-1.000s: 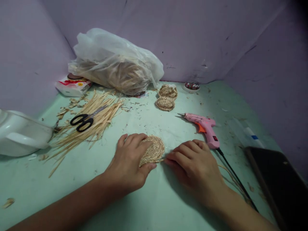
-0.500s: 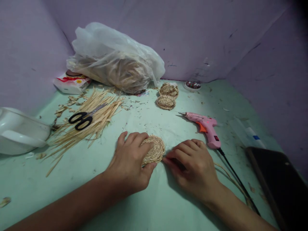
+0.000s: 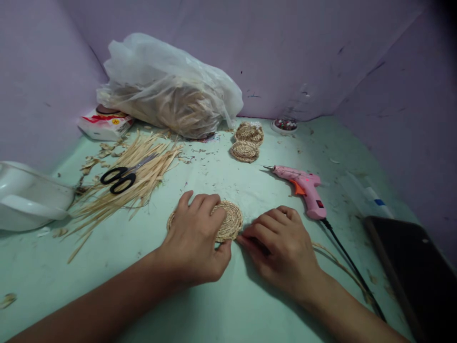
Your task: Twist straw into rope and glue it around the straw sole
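My left hand (image 3: 194,238) lies over a flat piece of coiled braided straw (image 3: 233,220), its fingers bent across the top and its thumb at the near edge. One round coil shows to the right of my fingers. A bit of woven edge peeks out on their left, the middle being hidden. At the coil's lower right edge, my right hand (image 3: 282,247) pinches a braided straw cord (image 3: 332,256), whose tail emerges behind the wrist and runs right. A pink hot glue gun (image 3: 302,186) rests just beyond my right hand.
Black-handled scissors (image 3: 123,177) lie on loose straw strips (image 3: 143,176). Farther back are a full plastic bag (image 3: 174,90), a box (image 3: 107,125), another coiled piece (image 3: 246,142) and a bead dish (image 3: 284,126). A white container (image 3: 32,200) stands left, a dark phone-like slab (image 3: 407,271) right.
My left hand has tilted slightly and its fingers have shifted, so a woven edge now shows on their left. My right hand keeps its pinch beside the coil, almost unmoved.
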Motion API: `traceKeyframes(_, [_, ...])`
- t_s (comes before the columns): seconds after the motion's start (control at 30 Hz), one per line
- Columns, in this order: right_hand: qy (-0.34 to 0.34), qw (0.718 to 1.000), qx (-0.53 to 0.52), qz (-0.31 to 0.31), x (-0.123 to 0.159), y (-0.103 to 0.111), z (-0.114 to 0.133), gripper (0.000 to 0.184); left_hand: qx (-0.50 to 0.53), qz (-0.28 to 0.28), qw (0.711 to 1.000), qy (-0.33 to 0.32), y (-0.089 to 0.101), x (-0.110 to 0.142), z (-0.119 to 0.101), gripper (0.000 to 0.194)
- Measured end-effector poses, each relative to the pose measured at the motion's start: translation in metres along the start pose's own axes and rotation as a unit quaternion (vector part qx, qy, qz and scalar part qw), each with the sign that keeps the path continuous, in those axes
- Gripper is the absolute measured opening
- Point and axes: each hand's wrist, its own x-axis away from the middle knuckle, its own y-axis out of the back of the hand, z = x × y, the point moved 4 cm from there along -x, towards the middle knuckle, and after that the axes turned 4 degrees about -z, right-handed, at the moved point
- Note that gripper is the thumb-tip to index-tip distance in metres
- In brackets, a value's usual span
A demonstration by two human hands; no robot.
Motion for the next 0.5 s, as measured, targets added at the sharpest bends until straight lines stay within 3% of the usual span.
traceKeyframes(0.23, [0.025,0.998,0.023,0.059,0.000,0.007,-0.008,0.010,0.001,-0.011,1.000,-0.013,0.000,0.003,0.002,0.029])
traceKeyframes(0.5, [0.028,0.999,-0.005,0.028,-0.002,0.004,-0.011,0.008,0.001,-0.012,1.000,-0.017,0.000,0.002,0.004,0.033])
